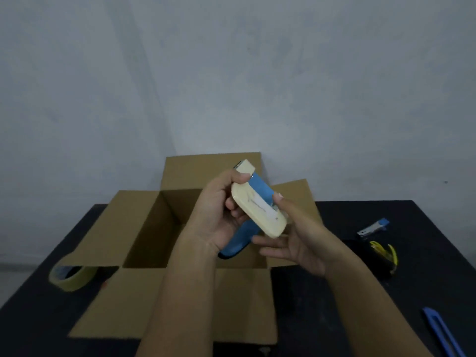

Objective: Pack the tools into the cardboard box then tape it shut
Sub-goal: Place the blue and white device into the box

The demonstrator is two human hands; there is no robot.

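Observation:
A large blue stapler with a cream base [257,204] is held tilted above the open cardboard box [144,228], its cream underside facing me. My left hand [219,217] grips its upper end and side. My right hand [296,240] supports its lower end, thumb on the edge and fingers spread beneath. All flaps of the box stand open, and what shows of its inside is bare. A roll of yellowish tape [74,276] lies on the table partly under the left flap.
On the black table [334,305] to the right lie a small blue stapler [373,228], yellow-handled pliers [383,253] and a blue tool [443,333] at the lower right edge. A grey wall stands behind the table.

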